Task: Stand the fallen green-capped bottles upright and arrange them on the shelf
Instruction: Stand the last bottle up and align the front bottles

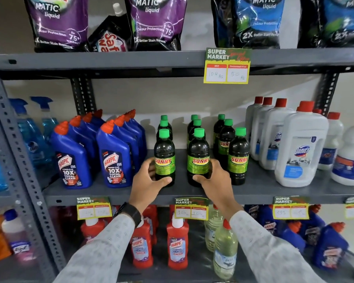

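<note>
Now left hand [149, 181] grip around dark green-capped bottle [164, 158]; right hand [214, 178] grip around neighbouring bottle [198, 158], both upright.

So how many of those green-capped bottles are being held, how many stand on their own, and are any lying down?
Green-capped bottles in the left hand: 1
In the right hand: 1
Standing free, untouched: 7, for instance the front right one
Lying down: 0
Total: 9, all upright, in three columns of 3.

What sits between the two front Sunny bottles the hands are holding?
Nothing: in the head view only bare grey shelf shows between the left-hand bottle and right-hand bottle.
</note>
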Motion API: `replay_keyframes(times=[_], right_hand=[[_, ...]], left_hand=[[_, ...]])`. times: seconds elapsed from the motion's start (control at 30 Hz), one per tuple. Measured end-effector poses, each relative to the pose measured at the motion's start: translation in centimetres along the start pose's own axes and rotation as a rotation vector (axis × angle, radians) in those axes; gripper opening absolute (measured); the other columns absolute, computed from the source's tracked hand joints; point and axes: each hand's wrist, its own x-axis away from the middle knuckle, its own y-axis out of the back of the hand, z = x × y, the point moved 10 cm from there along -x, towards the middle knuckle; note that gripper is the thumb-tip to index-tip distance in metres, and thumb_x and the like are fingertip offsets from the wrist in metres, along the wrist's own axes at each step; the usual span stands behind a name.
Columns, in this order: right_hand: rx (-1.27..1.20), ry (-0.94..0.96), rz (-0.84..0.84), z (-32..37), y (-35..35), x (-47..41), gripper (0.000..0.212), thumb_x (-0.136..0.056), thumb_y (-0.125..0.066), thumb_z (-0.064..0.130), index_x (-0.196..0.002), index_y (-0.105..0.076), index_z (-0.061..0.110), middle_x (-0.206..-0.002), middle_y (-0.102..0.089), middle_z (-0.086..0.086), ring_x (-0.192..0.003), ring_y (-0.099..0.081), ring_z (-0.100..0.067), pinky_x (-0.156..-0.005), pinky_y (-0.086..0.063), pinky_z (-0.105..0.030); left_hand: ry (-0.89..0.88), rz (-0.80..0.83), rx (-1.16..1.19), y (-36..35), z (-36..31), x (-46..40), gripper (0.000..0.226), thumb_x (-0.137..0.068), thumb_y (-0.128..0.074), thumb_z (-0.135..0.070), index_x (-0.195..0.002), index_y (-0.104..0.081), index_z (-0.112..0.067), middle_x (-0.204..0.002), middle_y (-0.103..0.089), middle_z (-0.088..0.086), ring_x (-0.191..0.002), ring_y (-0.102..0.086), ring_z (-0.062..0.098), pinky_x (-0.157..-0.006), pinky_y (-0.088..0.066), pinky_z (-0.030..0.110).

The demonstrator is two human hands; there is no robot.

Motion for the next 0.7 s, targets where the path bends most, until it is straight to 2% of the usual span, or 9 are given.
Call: replay_keyframes(times=[0.13,0.3,0.37,0.43,0.47,0.53,0.6,0.67,0.7], right_hand=[[0.013,0.008,0.004,0.0,0.0,-0.1,0.07,-0.085,-0.087,0.028,-0.144,-0.052,0.014,-0.124,-0.074,-0.001,-0.112,-0.066,-0.021,-0.091,-0.049,-0.033],[0.01,0.031,0.013,0.1,-0.2,0.2,0.07,-0.087,-0.085,0.028,-0.147,-0.05,0.016,-0.126,-0.073,0.0,-0.117,-0.067,-0.023,-0.095,-0.052,-0.037],[0.014,0.041,0.031,0.3,-0.1,0.3,0.076,-0.087,-0.085,0.03,-0.151,-0.046,0.017,-0.13,-0.072,0.0,-0.118,-0.067,-0.023,-0.099,-0.053,-0.04],[0.02,0.058,0.036,0.4,0.4,0.7,0.087,-0.087,-0.085,0.035,-0.159,-0.038,0.017,-0.136,-0.069,0.001,-0.122,-0.066,-0.022,-0.105,-0.053,-0.044],[0.02,0.073,0.017,0.4,1.1,0.9,0.09,-0.087,-0.084,0.036,-0.161,-0.036,0.017,-0.137,-0.069,0.003,-0.122,-0.065,-0.018,-0.105,-0.054,-0.045],[0.018,0.119,-0.088,0.5,3.6,1.3,0.078,-0.09,-0.082,0.035,-0.157,-0.044,0.02,-0.123,-0.071,0.009,-0.105,-0.068,-0.002,-0.096,-0.059,-0.039],[0.035,0.189,-0.281,0.6,7.0,1.8,0.055,-0.092,-0.079,0.03,-0.142,-0.058,0.022,-0.103,-0.069,0.015,-0.084,-0.064,0.01,-0.083,-0.06,-0.036],[0.013,0.187,-0.449,-0.4,10.3,2.1,0.045,-0.09,-0.08,0.025,-0.129,-0.057,0.023,-0.104,-0.064,0.008,-0.086,-0.062,0.001,-0.084,-0.058,-0.042],[-0.01,0.151,-0.474,-1.4,11.4,1.9,0.052,-0.087,-0.084,0.025,-0.129,-0.053,0.023,-0.113,-0.062,0.002,-0.094,-0.061,-0.006,-0.089,-0.057,-0.046]], left_hand=[[-0.024,-0.052,0.008,0.2,-0.2,0.1,0.08,-0.071,-0.092,-0.024,-0.137,-0.049,-0.035,-0.115,-0.061,-0.025,-0.111,-0.061,-0.004,-0.093,-0.051,0.022],[-0.033,-0.048,-0.009,0.1,-0.4,0.4,0.08,-0.072,-0.091,-0.026,-0.139,-0.048,-0.036,-0.115,-0.06,-0.028,-0.111,-0.059,-0.009,-0.098,-0.052,0.024],[-0.039,-0.062,-0.006,0.1,-0.9,0.8,0.084,-0.073,-0.09,-0.031,-0.144,-0.045,-0.032,-0.128,-0.056,-0.026,-0.12,-0.057,-0.004,-0.103,-0.046,0.024],[-0.084,-0.198,-0.058,1.0,-1.9,2.1,0.085,-0.079,-0.085,-0.039,-0.151,-0.042,-0.028,-0.14,-0.05,-0.019,-0.127,-0.05,0.0,-0.105,-0.041,0.025],[-0.166,-0.304,-0.095,1.6,-3.0,3.1,0.074,-0.084,-0.081,-0.039,-0.148,-0.046,-0.026,-0.137,-0.053,-0.015,-0.124,-0.052,0.002,-0.102,-0.045,0.025],[-0.342,-0.409,-0.132,0.6,-5.4,5.4,0.045,-0.093,-0.073,-0.031,-0.135,-0.059,-0.022,-0.118,-0.062,-0.009,-0.107,-0.062,0.005,-0.089,-0.056,0.03],[-0.338,-0.309,-0.103,-2.4,-6.5,6.1,0.04,-0.097,-0.066,-0.029,-0.137,-0.061,-0.023,-0.117,-0.068,-0.007,-0.104,-0.067,0.006,-0.086,-0.06,0.034],[-0.216,-0.133,-0.105,-6.6,-6.2,5.6,0.066,-0.097,-0.066,-0.033,-0.157,-0.041,-0.02,-0.143,-0.062,-0.001,-0.127,-0.06,0.009,-0.106,-0.053,0.035],[-0.161,-0.059,-0.113,-8.4,-6.2,5.4,0.082,-0.096,-0.067,-0.034,-0.163,-0.024,-0.018,-0.153,-0.053,0.0,-0.139,-0.051,0.013,-0.114,-0.045,0.036]])
